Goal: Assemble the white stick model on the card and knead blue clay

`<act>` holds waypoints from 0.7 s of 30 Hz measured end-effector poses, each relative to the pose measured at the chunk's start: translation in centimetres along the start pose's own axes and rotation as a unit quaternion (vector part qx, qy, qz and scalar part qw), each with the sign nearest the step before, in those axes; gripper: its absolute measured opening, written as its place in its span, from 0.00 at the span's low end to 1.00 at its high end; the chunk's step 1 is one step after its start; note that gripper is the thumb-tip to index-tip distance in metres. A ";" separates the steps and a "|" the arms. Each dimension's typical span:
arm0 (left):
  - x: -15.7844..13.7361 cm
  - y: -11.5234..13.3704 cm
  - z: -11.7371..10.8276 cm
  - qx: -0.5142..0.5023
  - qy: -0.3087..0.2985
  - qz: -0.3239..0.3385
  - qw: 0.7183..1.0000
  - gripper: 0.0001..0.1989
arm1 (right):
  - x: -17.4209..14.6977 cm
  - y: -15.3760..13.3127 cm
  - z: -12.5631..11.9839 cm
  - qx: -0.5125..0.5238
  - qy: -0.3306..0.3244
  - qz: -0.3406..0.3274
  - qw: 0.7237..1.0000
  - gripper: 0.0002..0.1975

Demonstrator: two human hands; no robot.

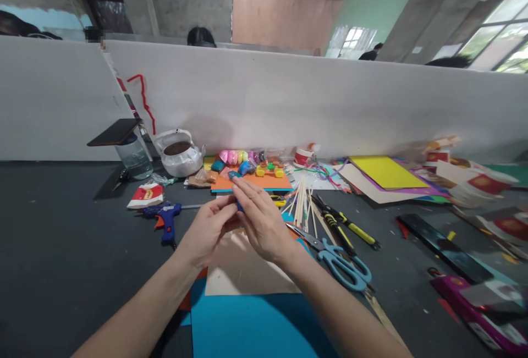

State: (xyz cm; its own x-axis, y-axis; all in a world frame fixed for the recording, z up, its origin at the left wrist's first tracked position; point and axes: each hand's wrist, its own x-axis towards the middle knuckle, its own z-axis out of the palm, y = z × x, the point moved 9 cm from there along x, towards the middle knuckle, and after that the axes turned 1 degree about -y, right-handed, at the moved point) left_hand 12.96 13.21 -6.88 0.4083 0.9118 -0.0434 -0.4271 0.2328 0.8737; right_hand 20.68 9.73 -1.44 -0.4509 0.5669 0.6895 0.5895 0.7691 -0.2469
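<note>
In the head view, a small blue lump (238, 205), probably modelling clay, shows between my hands. My left hand (211, 227) has its fingers curled around it from the left. Over it lies my right hand (260, 219), fingers together and bent, pressing from the right. Most of the lump is hidden by the fingers. Beneath the hands is a cream sheet (251, 278) on top of a blue sheet (256, 325). Just right of my right hand lie blue-handled scissors (342, 264) and a bundle of thin wooden sticks (302, 204).
To the left are a blue glue gun (167, 220), a white basket-like pot (181, 160) and a water container (135, 157). Behind the hands lie colourful clay packs (243, 157). Pliers (338, 229), a black phone (443, 245) and coloured sheets (385, 172) are at right, before a white partition (289, 99).
</note>
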 end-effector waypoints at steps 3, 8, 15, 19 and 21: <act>-0.3 -0.1 0.5 -0.034 -0.007 -0.015 0.999 0.10 | -0.2 0.5 0.3 -0.042 -0.015 0.023 0.999 0.29; -0.2 -0.5 -0.2 -0.059 0.024 -0.034 0.997 0.14 | -0.3 1.3 -0.1 0.157 -0.033 0.094 0.983 0.33; -0.5 -1.1 1.2 -0.048 -0.033 -0.052 0.997 0.14 | -0.4 1.7 -0.7 0.174 0.021 0.101 0.979 0.15; -0.5 -1.5 1.0 -0.030 -0.019 -0.060 0.998 0.19 | -0.8 2.9 -2.0 0.186 0.102 0.166 0.963 0.13; -0.2 -1.6 -0.1 -0.041 0.043 -0.054 0.997 0.22 | -0.7 2.1 -2.0 0.198 0.115 0.170 0.958 0.13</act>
State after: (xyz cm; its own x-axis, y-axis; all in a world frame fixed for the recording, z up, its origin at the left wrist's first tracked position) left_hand 13.50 12.68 -8.30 0.3865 0.9045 -0.1801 -0.4496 0.3553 0.8195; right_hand 23.62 10.37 -1.08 -0.0916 0.7595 0.6440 0.3546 0.6292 -0.6916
